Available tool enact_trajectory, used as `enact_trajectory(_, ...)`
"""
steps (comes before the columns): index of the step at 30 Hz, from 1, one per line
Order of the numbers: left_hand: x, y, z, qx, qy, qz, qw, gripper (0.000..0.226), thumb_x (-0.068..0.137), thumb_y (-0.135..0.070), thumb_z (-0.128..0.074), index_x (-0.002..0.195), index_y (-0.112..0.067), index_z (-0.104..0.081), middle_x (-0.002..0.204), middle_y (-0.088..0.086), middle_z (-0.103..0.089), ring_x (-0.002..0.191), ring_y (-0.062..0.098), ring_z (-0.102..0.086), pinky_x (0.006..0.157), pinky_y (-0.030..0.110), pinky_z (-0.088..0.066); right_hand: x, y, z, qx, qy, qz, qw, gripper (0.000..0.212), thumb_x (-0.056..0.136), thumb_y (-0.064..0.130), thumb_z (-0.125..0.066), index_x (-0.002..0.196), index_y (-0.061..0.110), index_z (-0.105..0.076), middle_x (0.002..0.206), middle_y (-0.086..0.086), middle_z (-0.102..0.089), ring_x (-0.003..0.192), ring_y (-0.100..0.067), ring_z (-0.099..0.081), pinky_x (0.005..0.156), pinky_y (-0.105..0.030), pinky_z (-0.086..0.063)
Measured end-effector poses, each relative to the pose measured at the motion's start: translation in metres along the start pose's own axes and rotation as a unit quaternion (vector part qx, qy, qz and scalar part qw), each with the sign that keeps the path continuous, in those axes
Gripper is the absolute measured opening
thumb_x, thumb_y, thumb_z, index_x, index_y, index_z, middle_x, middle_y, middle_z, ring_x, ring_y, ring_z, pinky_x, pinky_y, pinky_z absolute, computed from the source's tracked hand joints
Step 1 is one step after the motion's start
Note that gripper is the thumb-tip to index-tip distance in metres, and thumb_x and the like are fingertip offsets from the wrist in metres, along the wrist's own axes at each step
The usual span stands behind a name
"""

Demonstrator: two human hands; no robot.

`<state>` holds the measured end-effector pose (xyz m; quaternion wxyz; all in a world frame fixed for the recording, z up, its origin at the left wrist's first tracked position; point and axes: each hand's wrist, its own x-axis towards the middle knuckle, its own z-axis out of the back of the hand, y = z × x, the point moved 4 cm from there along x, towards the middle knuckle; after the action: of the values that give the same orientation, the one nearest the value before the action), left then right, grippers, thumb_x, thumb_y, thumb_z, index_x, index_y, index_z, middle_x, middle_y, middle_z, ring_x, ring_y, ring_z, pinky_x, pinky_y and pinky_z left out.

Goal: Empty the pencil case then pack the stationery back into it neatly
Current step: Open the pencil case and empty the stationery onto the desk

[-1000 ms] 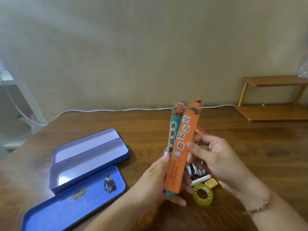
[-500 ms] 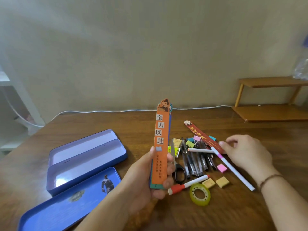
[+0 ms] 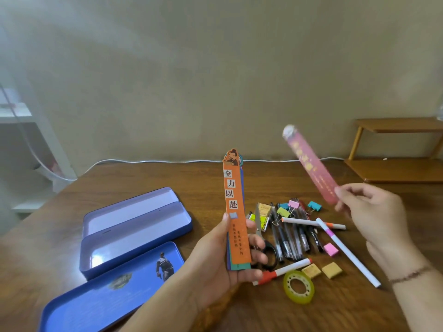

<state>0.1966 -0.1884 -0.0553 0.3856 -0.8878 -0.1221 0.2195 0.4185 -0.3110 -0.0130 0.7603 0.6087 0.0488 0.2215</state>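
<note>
My left hand (image 3: pixel 223 262) holds a small stack of bookmarks (image 3: pixel 233 207) upright, the orange one in front. My right hand (image 3: pixel 369 214) pinches the lower end of a red bookmark (image 3: pixel 309 164), raised in the air and blurred. The blue tin pencil case (image 3: pixel 134 236) lies open and empty at the left, with an inner tray (image 3: pixel 127 207) behind it and its lid (image 3: pixel 107 291) in front. On the table between my hands lies a pile of stationery: scissors (image 3: pixel 260 236), black pens (image 3: pixel 292 238), binder clips (image 3: pixel 293 207), white markers (image 3: pixel 345 250), erasers (image 3: pixel 321 270) and a tape roll (image 3: pixel 298 286).
A wooden table (image 3: pixel 167 176) carries everything. A white cable (image 3: pixel 155 161) runs along its back edge by the wall. A low wooden shelf (image 3: pixel 395 149) stands at the back right. White shelving (image 3: pixel 16 116) is at the far left.
My right hand picked the red bookmark up from the pile and lifted it into the air. My left hand keeps the bookmark stack upright, nearly unmoved.
</note>
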Motion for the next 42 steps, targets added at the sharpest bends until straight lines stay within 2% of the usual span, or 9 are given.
enact_trajectory(3, 0.001, -0.001, -0.003, 0.004, -0.015, -0.016, 1.0, 0.055, 0.097, -0.055, -0.034, 0.122, -0.012, -0.057, 0.1, 0.016, -0.069, 0.093, 0.031, -0.068, 0.074, 0.042, -0.059, -0.048, 0.024, -0.035, 0.178, 0.185, -0.083, 0.963, 0.01, 0.09, 0.016, -0.062, 0.087, 0.008, -0.068, 0.064, -0.01, -0.069, 0.044, -0.017, -0.048, 0.04, -0.022, -0.04)
enact_trajectory(7, 0.0, -0.001, -0.005, 0.0, -0.038, -0.042, 0.998, 0.06, 0.088, -0.054, -0.042, 0.125, -0.011, -0.058, 0.111, 0.02, -0.072, 0.097, 0.032, -0.072, 0.072, 0.044, -0.061, -0.095, 0.025, -0.074, 0.131, 0.298, -0.132, 0.936, 0.019, 0.088, 0.019, -0.067, 0.077, 0.003, -0.068, 0.061, -0.017, -0.068, 0.037, -0.02, -0.042, 0.036, -0.024, -0.036)
enact_trajectory(16, -0.001, -0.001, -0.006, 0.049, -0.02, -0.059, 0.997, 0.055, 0.089, -0.052, -0.041, 0.124, -0.013, -0.058, 0.11, 0.019, -0.071, 0.096, 0.03, -0.072, 0.072, 0.044, -0.061, -0.088, 0.022, -0.075, -0.141, 0.235, 0.058, 0.96, 0.034, 0.073, 0.043, -0.079, 0.057, 0.018, -0.063, 0.056, 0.017, -0.065, 0.059, 0.001, -0.061, 0.053, -0.023, -0.047)
enact_trajectory(19, -0.006, 0.002, -0.011, 0.111, 0.011, -0.029, 0.993, 0.055, 0.089, -0.055, -0.04, 0.112, -0.009, -0.058, 0.078, 0.01, -0.06, 0.059, 0.018, -0.053, 0.049, 0.028, -0.045, -0.079, 0.034, -0.058, -0.032, 0.176, 0.141, 0.974, 0.022, 0.075, 0.037, -0.078, 0.067, 0.022, -0.063, 0.057, 0.006, -0.061, 0.051, -0.007, -0.053, 0.049, -0.019, -0.044)
enact_trajectory(23, -0.011, 0.009, -0.015, 0.171, 0.073, 0.035, 0.982, 0.053, 0.093, -0.06, -0.036, 0.106, -0.017, -0.064, 0.072, 0.0, -0.044, 0.057, 0.01, -0.031, 0.049, 0.02, -0.022, -0.068, 0.035, -0.043, 0.054, 0.11, 0.172, 0.977, 0.024, 0.074, 0.031, -0.078, 0.089, 0.03, -0.059, 0.085, 0.008, -0.069, 0.071, -0.011, -0.065, 0.057, -0.018, -0.052)
enact_trajectory(28, -0.016, 0.009, -0.015, 0.267, 0.072, 0.069, 0.958, 0.052, 0.098, -0.059, -0.03, 0.101, -0.02, -0.065, 0.068, -0.003, -0.04, 0.054, 0.009, -0.03, 0.042, 0.017, -0.02, -0.056, 0.037, -0.03, 0.202, 0.126, 0.156, 0.959, 0.09, 0.079, -0.01, -0.068, 0.134, 0.051, -0.031, 0.117, 0.001, -0.059, 0.082, -0.017, -0.067, 0.06, -0.029, -0.057)
enact_trajectory(32, -0.017, 0.009, -0.012, 0.273, 0.119, 0.096, 0.95, 0.051, 0.098, -0.052, -0.034, 0.11, -0.013, -0.065, 0.075, 0.002, -0.049, 0.062, 0.015, -0.052, 0.039, 0.019, -0.038, -0.053, 0.038, -0.025, 0.14, 0.18, 0.157, 0.961, 0.042, 0.087, -0.001, -0.062, 0.105, 0.037, -0.065, 0.09, -0.003, -0.067, 0.07, -0.02, -0.065, 0.047, -0.03, -0.053)
enact_trajectory(36, -0.017, 0.009, -0.009, 0.296, 0.113, 0.091, 0.944, 0.055, 0.099, -0.057, -0.032, 0.112, -0.016, -0.065, 0.074, -0.002, -0.048, 0.06, 0.012, -0.048, 0.04, 0.018, -0.037, -0.059, 0.041, -0.03, 0.09, 0.193, 0.176, 0.961, 0.01, 0.087, 0.025, -0.064, 0.093, 0.031, -0.06, 0.079, -0.001, -0.065, 0.066, -0.016, -0.066, 0.047, -0.031, -0.055)
enact_trajectory(42, -0.014, 0.005, -0.012, 0.396, 0.073, 0.007, 0.915, 0.047, 0.097, -0.056, -0.036, 0.12, -0.026, -0.065, 0.08, -0.005, -0.046, 0.062, 0.007, -0.037, 0.051, 0.019, -0.021, -0.055, 0.034, -0.031, 0.211, 0.158, 0.147, 0.953, 0.01, 0.09, 0.016, -0.06, 0.089, 0.026, -0.057, 0.07, 0.013, -0.057, 0.065, -0.004, -0.059, 0.057, -0.025, -0.055)
